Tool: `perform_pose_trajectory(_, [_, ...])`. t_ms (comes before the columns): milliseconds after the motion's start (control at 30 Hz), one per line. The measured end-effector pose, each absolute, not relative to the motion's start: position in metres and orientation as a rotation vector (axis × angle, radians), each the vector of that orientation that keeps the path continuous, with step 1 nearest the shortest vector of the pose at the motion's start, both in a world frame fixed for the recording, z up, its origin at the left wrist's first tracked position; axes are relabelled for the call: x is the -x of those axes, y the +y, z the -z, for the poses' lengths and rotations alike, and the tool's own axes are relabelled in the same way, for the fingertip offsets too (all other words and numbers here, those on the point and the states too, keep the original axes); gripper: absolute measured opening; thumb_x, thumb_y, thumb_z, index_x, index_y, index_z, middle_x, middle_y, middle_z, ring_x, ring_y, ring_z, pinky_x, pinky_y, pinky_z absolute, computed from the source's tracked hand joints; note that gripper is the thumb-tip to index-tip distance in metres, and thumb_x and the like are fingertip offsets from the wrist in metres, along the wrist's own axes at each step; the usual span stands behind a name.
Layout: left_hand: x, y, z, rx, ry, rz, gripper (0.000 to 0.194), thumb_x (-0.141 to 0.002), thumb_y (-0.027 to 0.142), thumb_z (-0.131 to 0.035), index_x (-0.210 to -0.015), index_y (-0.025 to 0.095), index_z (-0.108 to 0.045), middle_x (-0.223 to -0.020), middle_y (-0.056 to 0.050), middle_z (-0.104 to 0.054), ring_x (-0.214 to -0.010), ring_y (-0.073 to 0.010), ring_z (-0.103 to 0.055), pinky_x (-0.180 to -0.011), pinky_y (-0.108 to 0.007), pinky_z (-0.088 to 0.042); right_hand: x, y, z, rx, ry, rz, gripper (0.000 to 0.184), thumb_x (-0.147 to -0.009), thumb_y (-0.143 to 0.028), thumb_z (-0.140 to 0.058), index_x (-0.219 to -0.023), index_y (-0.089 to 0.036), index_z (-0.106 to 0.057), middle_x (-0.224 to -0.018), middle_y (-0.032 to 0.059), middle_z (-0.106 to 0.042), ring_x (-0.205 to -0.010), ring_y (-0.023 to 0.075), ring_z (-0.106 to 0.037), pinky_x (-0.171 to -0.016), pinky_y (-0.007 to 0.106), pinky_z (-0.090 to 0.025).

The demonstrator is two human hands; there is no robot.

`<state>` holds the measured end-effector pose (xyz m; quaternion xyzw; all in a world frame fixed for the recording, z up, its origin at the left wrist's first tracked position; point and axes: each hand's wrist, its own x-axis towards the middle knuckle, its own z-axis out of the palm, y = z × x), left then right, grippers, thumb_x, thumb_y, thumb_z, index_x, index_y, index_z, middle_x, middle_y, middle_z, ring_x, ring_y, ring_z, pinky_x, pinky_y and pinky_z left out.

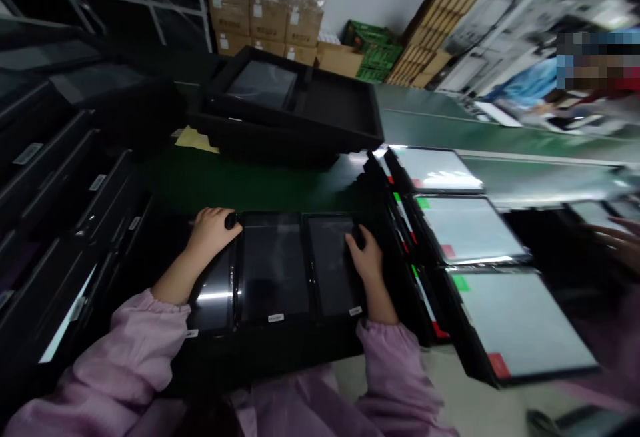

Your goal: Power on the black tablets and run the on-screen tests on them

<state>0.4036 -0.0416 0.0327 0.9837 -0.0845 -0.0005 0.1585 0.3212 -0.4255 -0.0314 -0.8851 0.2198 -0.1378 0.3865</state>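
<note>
Three dark flat screen panels lie side by side in a black tray in front of me: a left panel (215,290), a middle panel (275,264) and a right panel (333,267). Small white labels mark their near edges. My left hand (213,234) is closed at the left panel's upper part, its fingertips round a small black knob-like piece (231,220). Over the right panel's upper right, my right hand (367,257) pinches a similar black piece (359,236), partly hidden by the fingers. Whether either piece touches a panel, I cannot tell.
Black trays (75,177) stack up on the left. Another black tray (345,107) with a screen stands behind. To the right, pale panels (520,317) with green and red tabs top several stacks. A co-worker's hand (617,234) is blurred at the right edge.
</note>
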Motion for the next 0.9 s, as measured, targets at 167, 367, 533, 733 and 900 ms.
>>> perform_pose_trajectory(167, [-0.411,-0.046,-0.043,-2.82,-0.291,-0.039,0.051,-0.083,0.038,-0.056,-0.115,0.004,-0.075,-0.117,-0.026,-0.073,-0.115,-0.0451,-0.067,-0.104,-0.053,-0.049,-0.337,-0.426,0.027,2.259,0.552,0.399,0.044,-0.096,-0.044,-0.069,-0.131,-0.017,-0.064,-0.133,0.0122,-0.068,-0.122,0.0272,-0.065,-0.107,0.052,-0.053])
perform_pose_trajectory(367, [-0.416,-0.053,-0.053,-2.755,-0.303,-0.081,0.054,-0.082,0.038,-0.055,-0.115,-0.001,-0.073,-0.117,-0.033,-0.07,-0.117,-0.0508,-0.065,-0.105,-0.062,-0.047,-0.352,-0.431,0.018,2.276,0.55,0.437,0.036,-0.099,-0.041,-0.068,-0.125,-0.017,-0.066,-0.124,0.0089,-0.069,-0.109,0.0227,-0.069,-0.096,0.046,-0.059])
perform_pose_trajectory(533, [-0.389,-0.021,-0.061,-2.582,-0.19,-0.236,0.065,-0.09,0.041,-0.051,-0.146,0.009,-0.054,-0.152,-0.021,-0.054,-0.147,-0.0361,-0.045,-0.13,-0.055,-0.016,-0.335,-0.412,0.007,2.344,0.45,0.509,0.04,-0.098,-0.04,-0.068,-0.132,-0.018,-0.063,-0.14,0.0113,-0.061,-0.127,0.0287,-0.06,-0.108,0.055,-0.051])
perform_pose_trajectory(733, [-0.304,0.053,-0.045,-2.304,0.225,-0.241,0.059,-0.089,0.047,-0.055,-0.136,0.013,-0.06,-0.15,-0.018,-0.057,-0.146,-0.0389,-0.047,-0.125,-0.057,-0.034,-0.31,-0.339,-0.003,2.458,0.111,0.488,0.024,-0.094,-0.029,-0.066,-0.114,-0.019,-0.075,-0.152,0.0125,-0.055,-0.154,0.0342,-0.032,-0.126,0.056,-0.031])
perform_pose_trajectory(900, [-0.256,0.063,-0.023,-2.023,0.412,-0.188,0.067,-0.09,0.053,-0.055,-0.145,0.016,-0.058,-0.156,-0.017,-0.053,-0.147,-0.0368,-0.048,-0.124,-0.055,-0.036,-0.306,-0.298,-0.008,2.508,0.047,0.412,0.033,-0.094,-0.028,-0.062,-0.12,-0.013,-0.076,-0.159,0.0181,-0.048,-0.159,0.0391,-0.021,-0.128,0.059,-0.024])
